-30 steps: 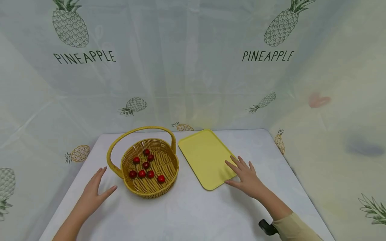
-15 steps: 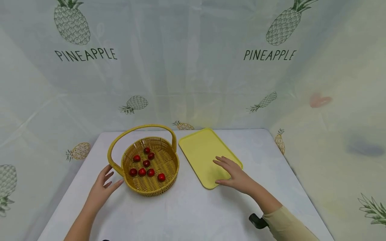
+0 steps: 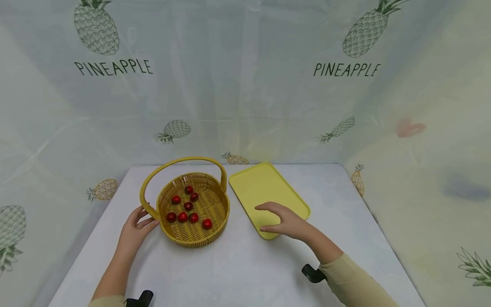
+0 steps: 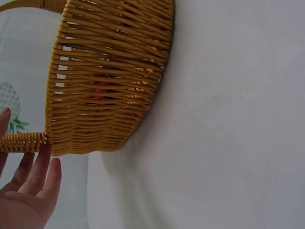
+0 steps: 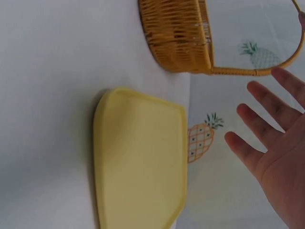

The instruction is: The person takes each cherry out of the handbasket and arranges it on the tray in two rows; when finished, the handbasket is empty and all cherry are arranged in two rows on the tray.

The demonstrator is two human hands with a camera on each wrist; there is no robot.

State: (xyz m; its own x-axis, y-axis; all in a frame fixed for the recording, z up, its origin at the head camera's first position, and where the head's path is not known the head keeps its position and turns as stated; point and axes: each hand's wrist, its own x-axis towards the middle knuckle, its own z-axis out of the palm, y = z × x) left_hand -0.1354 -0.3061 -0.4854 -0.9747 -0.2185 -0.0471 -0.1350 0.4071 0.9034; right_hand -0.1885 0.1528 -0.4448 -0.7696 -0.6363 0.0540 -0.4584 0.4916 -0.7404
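A round yellow wicker basket [image 3: 219, 230] stands on the left of the table, its tall handle [image 3: 180, 160] raised. Inside lie several small red round fruits [image 3: 183, 217], whose kind I cannot tell. My left hand [image 3: 134, 230] holds the left foot of the handle, with fingers behind it and the thumb in front; the left wrist view shows digits on both sides of the handle. My right hand [image 3: 287, 221] hovers over the front of a yellow rectangular tray [image 3: 268, 187], fingers spread and loosely bent, holding nothing. In the right wrist view it is apart from the tray.
A white-covered table [image 3: 230, 277] bears the basket and tray side by side. A pale curtain [image 3: 238, 85] printed with pineapples hangs behind and at both sides. Black wrist mounts [image 3: 313, 273] jut from the sleeves.
My left hand has moved right and forward onto the basket's handle. My right hand has moved left over the tray, its fingers less spread. Basket and tray stay put.
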